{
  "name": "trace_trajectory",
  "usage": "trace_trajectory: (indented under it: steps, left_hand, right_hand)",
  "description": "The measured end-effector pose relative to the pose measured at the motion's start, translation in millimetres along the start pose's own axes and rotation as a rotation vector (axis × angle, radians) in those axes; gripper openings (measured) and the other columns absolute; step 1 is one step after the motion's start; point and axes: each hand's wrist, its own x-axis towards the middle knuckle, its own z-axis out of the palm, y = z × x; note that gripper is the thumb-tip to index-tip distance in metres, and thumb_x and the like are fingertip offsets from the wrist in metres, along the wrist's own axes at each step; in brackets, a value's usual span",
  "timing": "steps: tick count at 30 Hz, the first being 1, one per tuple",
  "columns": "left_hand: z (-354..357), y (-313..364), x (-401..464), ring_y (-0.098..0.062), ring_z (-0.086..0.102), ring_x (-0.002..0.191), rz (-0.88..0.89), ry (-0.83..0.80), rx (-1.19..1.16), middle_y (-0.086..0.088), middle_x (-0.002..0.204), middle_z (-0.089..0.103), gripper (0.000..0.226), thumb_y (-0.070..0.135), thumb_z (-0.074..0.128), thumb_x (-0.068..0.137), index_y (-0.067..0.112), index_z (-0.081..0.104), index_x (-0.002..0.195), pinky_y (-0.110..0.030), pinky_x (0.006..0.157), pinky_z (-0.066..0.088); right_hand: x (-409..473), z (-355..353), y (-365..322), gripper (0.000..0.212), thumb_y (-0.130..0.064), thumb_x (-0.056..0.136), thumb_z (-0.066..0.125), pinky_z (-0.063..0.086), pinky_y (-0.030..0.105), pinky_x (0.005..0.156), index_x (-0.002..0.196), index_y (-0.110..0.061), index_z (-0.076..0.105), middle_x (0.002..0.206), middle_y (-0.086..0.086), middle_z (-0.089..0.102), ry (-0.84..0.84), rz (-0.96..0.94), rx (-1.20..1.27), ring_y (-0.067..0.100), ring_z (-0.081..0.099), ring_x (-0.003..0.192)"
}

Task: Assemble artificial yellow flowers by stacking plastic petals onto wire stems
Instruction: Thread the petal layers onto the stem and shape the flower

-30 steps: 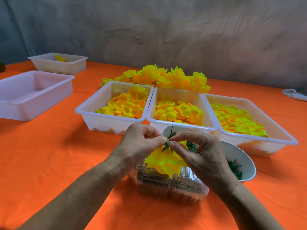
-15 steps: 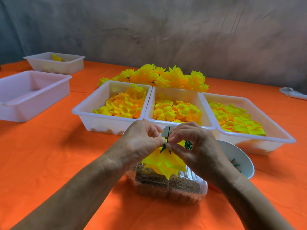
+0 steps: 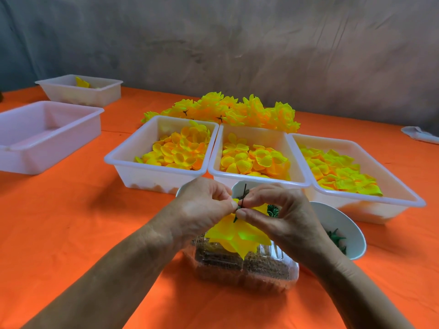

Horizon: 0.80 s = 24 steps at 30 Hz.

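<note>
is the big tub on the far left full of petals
No, the big tub on the far left shows only its bare white inside, no petals.

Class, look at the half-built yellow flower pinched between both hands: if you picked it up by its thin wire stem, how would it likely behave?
The yellow flower probably weighs very little: fingertip pinches hold it. Its thin petals droop, so they likely flex easily. The wire stem looks slender, so it may bend or twirl.

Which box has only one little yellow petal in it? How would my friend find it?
Start at the three white trays full of yellow petals in the middle of the orange table. Look far left to the two trays there. It's the smaller back tray near the wall, with only a bit of yellow showing; the bigger front tray shows none.
</note>
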Motion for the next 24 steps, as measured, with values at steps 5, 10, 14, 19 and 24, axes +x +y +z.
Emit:
trace_trajectory:
  steps: [5, 10, 14, 19, 24]
  left_hand:
    - [1.6, 0.4, 6.2, -0.008, 0.056, 0.105, 0.029, 0.03, 0.152, 0.016, 0.103, 0.061, 0.029, 0.014, 0.067, 0.082, 0.02, 0.06, 0.054, -0.028, 0.093, 0.044]
    - [3.3, -2.0, 11.1, -0.007, 0.056, 0.106, 0.027, -0.019, 0.207, 0.011, 0.108, 0.06, 0.027, 0.006, 0.063, 0.081, 0.013, 0.06, 0.055, -0.027, 0.089, 0.048]
    - [0.1, -3.0, 13.5, -0.015, 0.061, 0.101, 0.017, -0.033, 0.263, 0.004, 0.104, 0.065, 0.03, 0.012, 0.067, 0.08, 0.016, 0.057, 0.052, -0.036, 0.088, 0.051]
    - [-12.4, -11.3, 8.7, -0.011, 0.053, 0.069, 0.015, 0.003, 0.103, -0.005, 0.077, 0.065, 0.027, 0.019, 0.08, 0.071, 0.019, 0.056, 0.057, -0.024, 0.063, 0.042]
    - [-15.6, -12.6, 3.4, -0.002, 0.061, 0.087, 0.178, 0.0, -0.013, 0.008, 0.086, 0.069, 0.011, 0.021, 0.081, 0.069, 0.027, 0.072, 0.071, -0.02, 0.072, 0.048]
  right_hand:
    - [2.7, 2.1, 7.4, 0.019, -0.028, 0.063, 0.082, 0.051, 0.048, 0.078, 0.062, -0.041, 0.068, 0.076, -0.01, 0.069, 0.017, 0.044, 0.006, 0.016, 0.064, 0.083]
    - [-2.7, 3.5, 9.6, 0.012, -0.035, 0.06, 0.079, 0.051, 0.041, 0.083, 0.064, -0.038, 0.068, 0.082, -0.007, 0.068, -0.012, 0.107, -0.001, 0.013, 0.062, 0.091]
    - [-3.4, 1.1, 6.1, 0.012, -0.023, 0.067, 0.081, 0.05, 0.041, 0.083, 0.071, -0.03, 0.073, 0.085, -0.003, 0.069, -0.052, 0.158, -0.027, 0.015, 0.062, 0.091]
    - [-3.5, -7.2, 1.0, 0.012, -0.016, 0.081, 0.071, 0.052, 0.033, 0.078, 0.076, -0.026, 0.076, 0.082, -0.003, 0.074, -0.096, 0.233, 0.116, 0.01, 0.067, 0.081]
    - [-1.7, 1.7, -3.9, 0.006, -0.022, 0.069, 0.081, 0.052, 0.038, 0.078, 0.069, -0.026, 0.076, 0.077, -0.007, 0.071, -0.021, 0.127, 0.045, 0.01, 0.066, 0.079]
